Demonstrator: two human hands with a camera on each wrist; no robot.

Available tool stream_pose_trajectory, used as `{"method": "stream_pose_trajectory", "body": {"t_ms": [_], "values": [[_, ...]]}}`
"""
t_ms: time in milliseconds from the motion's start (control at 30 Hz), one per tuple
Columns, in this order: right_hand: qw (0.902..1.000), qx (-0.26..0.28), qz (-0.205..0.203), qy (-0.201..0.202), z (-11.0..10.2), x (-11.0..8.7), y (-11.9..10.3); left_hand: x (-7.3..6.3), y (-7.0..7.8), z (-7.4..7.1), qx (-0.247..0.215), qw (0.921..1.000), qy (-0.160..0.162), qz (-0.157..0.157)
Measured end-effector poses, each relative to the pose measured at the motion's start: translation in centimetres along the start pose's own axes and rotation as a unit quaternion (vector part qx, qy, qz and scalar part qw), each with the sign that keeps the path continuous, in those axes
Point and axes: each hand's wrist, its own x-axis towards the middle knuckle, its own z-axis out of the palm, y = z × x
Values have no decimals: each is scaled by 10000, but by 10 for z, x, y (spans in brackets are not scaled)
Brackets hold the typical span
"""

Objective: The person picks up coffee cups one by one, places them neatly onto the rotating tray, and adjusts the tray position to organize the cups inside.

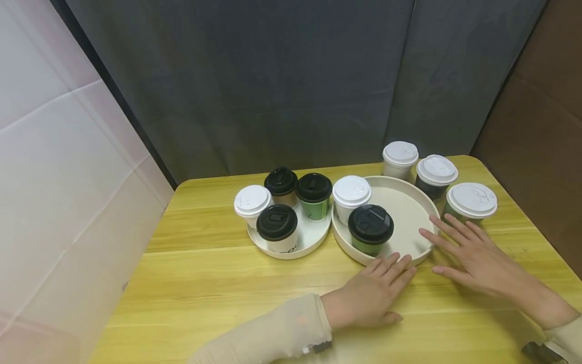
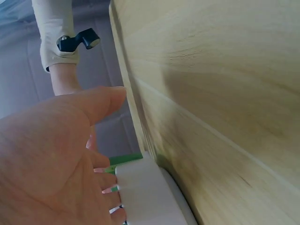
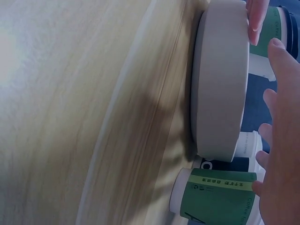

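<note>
With straight fingers, my left hand (image 1: 374,292) lies at the front rim of the cream round tray (image 1: 411,241). My right hand (image 1: 477,260), fingers spread, is at the tray's right side, close to a green paper cup with a white lid (image 1: 472,201). Whether the right fingertips touch the rim is unclear. On the tray's left half stand a green cup with a black lid (image 1: 371,230) and a white cup with a white lid (image 1: 351,197). In the right wrist view the tray's side wall (image 3: 220,79) stands beside the green cup (image 3: 218,197).
Left of the cream tray, a white round tray (image 1: 313,242) bears several lidded cups, among them a white cup with a black lid (image 1: 277,227). Behind the cream tray's right stand a white cup (image 1: 400,159) and a dark cup (image 1: 435,176), both white-lidded. A grey curtain hangs behind.
</note>
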Motion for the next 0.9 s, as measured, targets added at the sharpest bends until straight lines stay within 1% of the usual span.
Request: {"method": "stream_pose_trajectory", "body": {"t_ms": [100,200,300,600,767,900], "values": [[10000,29,18,-16,1,0,-2,0,-1,2,91,9999,79,52],[10000,50,28,-39,1,0,-4,-2,-3,4,78,9998,141,93],[10000,70,4,-58,2,0,-7,-5,-6,6,-24,9998,176,117],[9999,2,-121,-18,7,0,-12,-18,-19,14,-193,9986,468,165],[9998,51,-180,-47,9,2,-17,-24,-28,19,-374,9965,734,122],[9995,82,-294,-60,9,4,-22,-30,-34,23,-557,9951,820,49]]}}
